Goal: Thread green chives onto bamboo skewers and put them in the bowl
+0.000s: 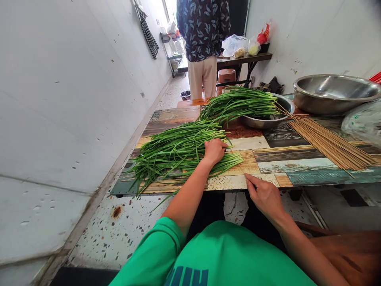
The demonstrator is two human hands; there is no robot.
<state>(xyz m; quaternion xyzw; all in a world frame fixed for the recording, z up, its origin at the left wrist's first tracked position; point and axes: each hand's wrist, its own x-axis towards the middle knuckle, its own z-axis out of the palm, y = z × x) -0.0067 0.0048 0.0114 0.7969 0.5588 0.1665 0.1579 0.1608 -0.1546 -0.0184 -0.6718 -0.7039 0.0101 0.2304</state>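
Long green garlic chives [175, 149] lie in bunches on the table, leaves to the left and pale stem ends to the right. My left hand [214, 151] is closed over the chives near their stem ends, its fingertips partly hidden among them. By the table's front edge, my right hand [264, 196] pinches thumb and forefinger together. A thin bamboo skewer [239, 165], only faintly visible, runs between these fingertips and the stems. Another heap of chives [241, 103] rests partly on a steel bowl [258, 122] farther back.
A fan of bamboo skewers [330, 141] lies on the right of the patterned table [303, 154]. Behind them stand a large steel basin [333, 95] and a clear plastic bag [364, 121]. A person [204, 47] stands beyond the table, near a bench with bags [235, 45].
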